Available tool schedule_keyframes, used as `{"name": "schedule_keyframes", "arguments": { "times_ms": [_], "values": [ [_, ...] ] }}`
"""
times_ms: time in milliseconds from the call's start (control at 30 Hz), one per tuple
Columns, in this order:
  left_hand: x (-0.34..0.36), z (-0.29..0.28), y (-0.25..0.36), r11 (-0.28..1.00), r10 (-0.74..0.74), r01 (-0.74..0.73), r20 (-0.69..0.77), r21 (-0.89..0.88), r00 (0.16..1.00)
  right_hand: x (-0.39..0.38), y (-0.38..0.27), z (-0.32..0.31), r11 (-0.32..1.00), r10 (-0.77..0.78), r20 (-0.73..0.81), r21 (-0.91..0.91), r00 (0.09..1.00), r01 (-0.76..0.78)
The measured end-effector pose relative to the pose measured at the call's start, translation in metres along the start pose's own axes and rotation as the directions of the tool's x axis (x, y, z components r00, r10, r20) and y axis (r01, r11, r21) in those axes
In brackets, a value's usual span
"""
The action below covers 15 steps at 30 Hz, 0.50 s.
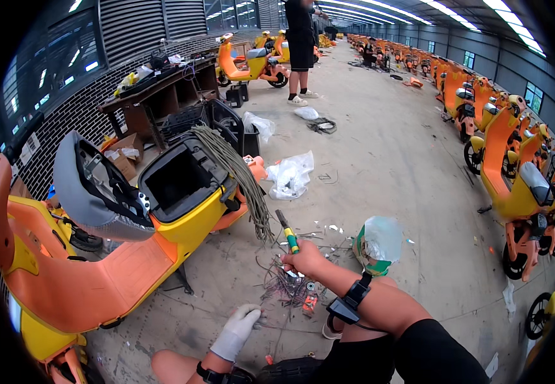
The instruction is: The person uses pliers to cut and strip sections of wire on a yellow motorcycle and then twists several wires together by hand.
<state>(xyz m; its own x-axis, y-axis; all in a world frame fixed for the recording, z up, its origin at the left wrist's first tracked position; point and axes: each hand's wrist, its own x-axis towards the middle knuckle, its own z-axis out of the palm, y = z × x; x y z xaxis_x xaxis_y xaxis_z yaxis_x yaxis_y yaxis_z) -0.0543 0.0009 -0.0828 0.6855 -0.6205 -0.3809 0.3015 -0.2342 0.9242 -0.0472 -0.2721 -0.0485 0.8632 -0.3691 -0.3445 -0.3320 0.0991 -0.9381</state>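
Note:
My bare right hand (306, 259) is closed around a hand tool (288, 234) with a green and yellow grip and a dark, narrow end pointing up and away; its exact kind is unclear. Below and left, my left hand (236, 331), in a white glove, holds nothing visible, its fingers stretched low above the floor. Between the hands lies a pile of dark wire scraps (284, 288), with a small metal ring (310, 286) and an orange packet (309, 305) at its edge. Beyond my right wrist sits a green and white bag (380, 240).
A yellow and orange scooter (98, 281) stands at left, seat raised over its storage box, with rope (236, 173) draped down its side. Clear plastic bags (291, 176) lie ahead. A person (300, 51) stands farther off near a workbench (162, 96). Scooter rows (507, 160) line the right.

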Motion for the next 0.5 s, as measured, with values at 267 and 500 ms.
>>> {"name": "schedule_keyframes", "arguments": {
  "times_ms": [267,500],
  "values": [
    [-0.014,0.01,0.012,0.704,0.284,-0.284,0.109,0.651,0.953,0.0,0.026,0.01,0.952,0.216,0.033,0.213,0.976,-0.218],
    [-0.001,-0.003,0.006,0.2,0.045,-0.22,0.215,0.955,0.976,0.037,0.049,0.027,0.841,0.425,0.038,0.352,0.904,-0.41]
  ]
}}
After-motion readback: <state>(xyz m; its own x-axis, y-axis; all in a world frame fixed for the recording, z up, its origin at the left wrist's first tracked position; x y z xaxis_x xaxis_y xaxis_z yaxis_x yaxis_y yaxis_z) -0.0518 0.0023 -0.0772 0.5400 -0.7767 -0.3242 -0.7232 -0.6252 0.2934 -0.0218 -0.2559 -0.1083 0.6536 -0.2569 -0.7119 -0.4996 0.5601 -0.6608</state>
